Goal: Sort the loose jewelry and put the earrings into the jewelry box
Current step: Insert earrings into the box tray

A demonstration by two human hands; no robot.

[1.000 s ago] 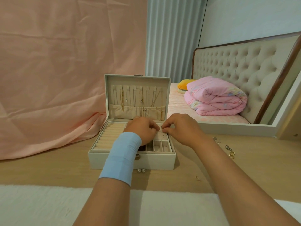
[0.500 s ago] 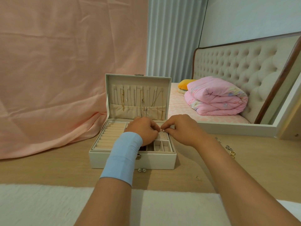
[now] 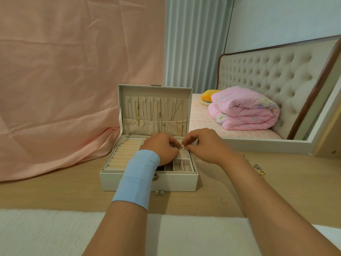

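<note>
Earring (image 3: 183,147) over open jewelry box (image 3: 147,180)

Box: cream, centre of frame, standing on worktop (image 3: 55,191), lid upright with necklaces (image 3: 160,119) hung inside. Ring rolls at left of tray, perforated panel at right, small compartments along front.
Earring: small, silvery, just above perforated panel, pinched between fingers of both hands.
Left hand (image 3: 162,148): fingers curled, tips grasping earring; blue wristband (image 3: 137,179) on wrist.
Right hand (image 3: 204,146): thumb and forefinger grasping same earring, other fingers curled.
Pair of studs (image 3: 159,193): on worktop, just in front of box.
Rings (image 3: 261,171): loose cluster, right side of worktop.
Folded pink quilt (image 3: 243,109): upper right, on bed.
</note>
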